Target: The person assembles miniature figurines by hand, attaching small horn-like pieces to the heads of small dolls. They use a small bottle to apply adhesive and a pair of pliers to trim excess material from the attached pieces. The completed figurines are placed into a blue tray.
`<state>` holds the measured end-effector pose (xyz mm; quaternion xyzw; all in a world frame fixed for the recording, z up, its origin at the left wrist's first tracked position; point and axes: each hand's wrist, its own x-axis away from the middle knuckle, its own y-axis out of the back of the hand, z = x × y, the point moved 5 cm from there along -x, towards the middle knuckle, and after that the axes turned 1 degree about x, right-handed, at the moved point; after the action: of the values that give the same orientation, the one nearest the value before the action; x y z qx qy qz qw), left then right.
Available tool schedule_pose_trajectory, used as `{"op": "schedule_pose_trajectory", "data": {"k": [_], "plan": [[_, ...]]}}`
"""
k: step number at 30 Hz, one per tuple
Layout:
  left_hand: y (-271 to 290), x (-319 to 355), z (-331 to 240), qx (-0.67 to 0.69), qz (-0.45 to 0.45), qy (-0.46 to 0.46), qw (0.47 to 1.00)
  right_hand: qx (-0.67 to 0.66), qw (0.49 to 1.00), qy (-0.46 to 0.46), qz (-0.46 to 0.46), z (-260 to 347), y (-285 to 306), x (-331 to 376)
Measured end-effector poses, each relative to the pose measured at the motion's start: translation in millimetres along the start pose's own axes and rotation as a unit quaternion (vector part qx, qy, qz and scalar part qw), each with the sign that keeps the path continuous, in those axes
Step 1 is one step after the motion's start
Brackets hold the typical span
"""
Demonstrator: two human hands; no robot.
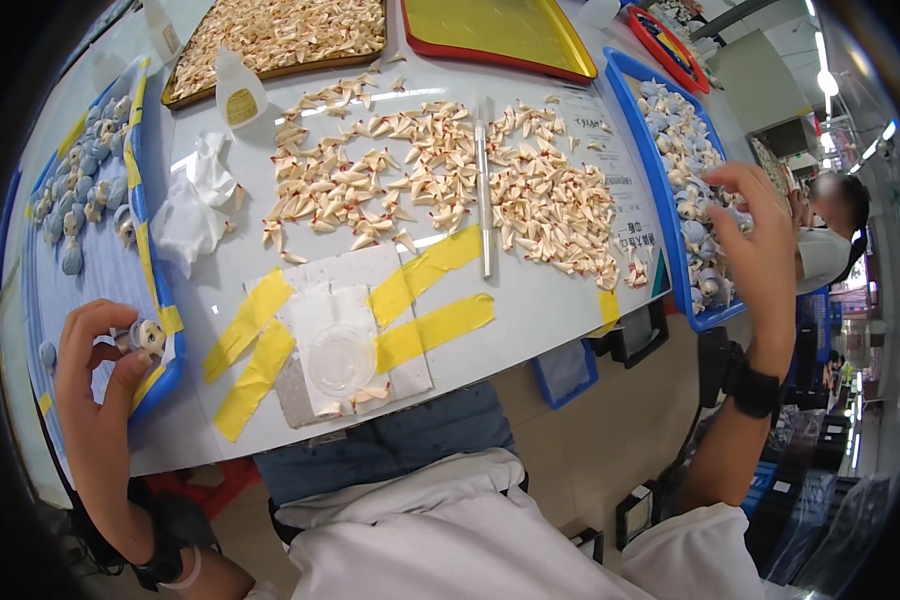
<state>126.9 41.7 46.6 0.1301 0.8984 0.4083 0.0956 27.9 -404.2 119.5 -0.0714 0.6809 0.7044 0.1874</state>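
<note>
At the near end of the left blue tray (pixel 146 230), my left hand (pixel 92 375) pinches a small doll figure (pixel 149 337) with blue-grey hair between thumb and fingers. Over the right blue tray (pixel 692 275), my right hand (pixel 765 235) is open, thumb and fingers apart. Beneath it lie many similar blue-grey and cream figures (pixel 675 140); whether a fingertip touches one I cannot tell. More such figures (pixel 72 210) are grouped at the far part of the left tray. Small cream pointed pieces with red tips (pixel 555 215) spread across the table between my hands.
A knife-like metal pen tool (pixel 484 190) lies among the pieces. Nearer me, a clear round dish (pixel 341 358) rests on a taped-down pad. Crumpled tissue (pixel 195 210) and a squeeze bottle (pixel 238 90) stand left; a heaped tray (pixel 175 88) and yellow tray (pixel 505 35) lie behind.
</note>
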Motion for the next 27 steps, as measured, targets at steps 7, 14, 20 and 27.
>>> {"op": "schedule_pose_trajectory", "data": {"k": [7, 14, 20, 27], "plan": [[10, 3, 23, 0.01, -0.027, 0.059, 0.998, -0.193, 0.966, 0.047, 0.168, 58, -61, -12], [23, 31, -2, 0.133, -0.192, -0.022, 0.972, -0.127, 0.986, 0.075, 0.072, 56, -58, -16], [-5, 56, -18, 0.31, -0.117, -0.111, 0.937, -0.219, 0.975, -0.019, 0.02, 70, -34, -4], [-38, 65, -23, 0.477, -0.102, -0.054, 0.871, -0.346, 0.932, -0.059, 0.091, 85, -29, 9]]}}
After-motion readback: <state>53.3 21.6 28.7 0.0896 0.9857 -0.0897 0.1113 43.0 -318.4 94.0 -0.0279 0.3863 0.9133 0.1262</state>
